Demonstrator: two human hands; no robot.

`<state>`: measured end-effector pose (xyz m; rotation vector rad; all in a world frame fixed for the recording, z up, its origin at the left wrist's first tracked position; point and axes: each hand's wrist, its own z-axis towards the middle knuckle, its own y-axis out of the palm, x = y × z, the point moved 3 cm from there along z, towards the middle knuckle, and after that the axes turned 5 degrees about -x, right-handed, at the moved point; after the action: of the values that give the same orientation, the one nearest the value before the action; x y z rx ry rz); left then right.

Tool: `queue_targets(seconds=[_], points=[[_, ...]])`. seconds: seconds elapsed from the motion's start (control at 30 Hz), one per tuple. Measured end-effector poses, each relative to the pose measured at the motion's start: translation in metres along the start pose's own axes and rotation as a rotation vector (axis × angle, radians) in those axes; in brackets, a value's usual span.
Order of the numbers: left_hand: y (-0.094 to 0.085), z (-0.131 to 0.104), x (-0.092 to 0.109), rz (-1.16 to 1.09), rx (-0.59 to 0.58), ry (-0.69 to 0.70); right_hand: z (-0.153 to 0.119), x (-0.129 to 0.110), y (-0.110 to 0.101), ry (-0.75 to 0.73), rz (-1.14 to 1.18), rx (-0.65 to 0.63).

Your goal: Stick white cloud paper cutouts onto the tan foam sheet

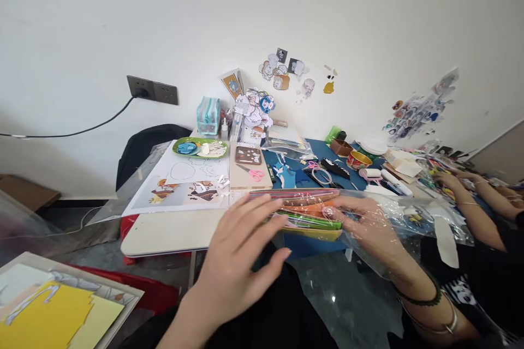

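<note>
A clear plastic bag holding a stack of coloured sheets [311, 218], red, orange, green and yellow, lies level in front of me at the table's near edge. My right hand [368, 229] is inside or under the clear film, its fingers closed on the right end of the stack. At the stack's left end is my left hand [249, 256], fingers spread and thumb apart, resting over or just beside it; whether it touches is hard to tell. The bag's loose film [434, 218] stretches away to the right.
On the table are a drawing sheet [184, 174], a green tray [176, 147], pink scissors [256, 174], a red-gold tin [359, 161] and a white-lidded tub [372, 147]. Yellow paper [49, 316] lies at lower left. Another person's hands [450, 182] work at the far right.
</note>
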<state>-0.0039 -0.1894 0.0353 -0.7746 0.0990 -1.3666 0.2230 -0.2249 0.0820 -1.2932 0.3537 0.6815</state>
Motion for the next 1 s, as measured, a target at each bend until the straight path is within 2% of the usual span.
queue_targets(seconds=[0.1, 0.23, 0.5, 0.87, 0.93, 1.0], points=[[0.019, 0.015, 0.014, 0.076, -0.075, 0.051, 0.003, -0.006, 0.001, -0.021, 0.051, -0.002], [0.031, 0.022, 0.015, 0.132, -0.081, 0.031, 0.005, -0.010, 0.002, -0.008, 0.090, -0.038], [0.027, 0.017, 0.021, 0.161, 0.006, 0.056, 0.003, -0.010, 0.006, 0.090, 0.114, -0.013], [0.034, 0.015, 0.015, 0.268, 0.015, 0.061, 0.009, -0.012, 0.007, 0.078, 0.139, -0.032], [0.027, 0.020, 0.011, 0.288, -0.018, 0.009, 0.017, -0.017, 0.008, 0.065, 0.155, -0.059], [0.017, 0.027, 0.005, 0.236, -0.113, -0.046, 0.027, -0.026, 0.009, 0.026, 0.147, -0.107]])
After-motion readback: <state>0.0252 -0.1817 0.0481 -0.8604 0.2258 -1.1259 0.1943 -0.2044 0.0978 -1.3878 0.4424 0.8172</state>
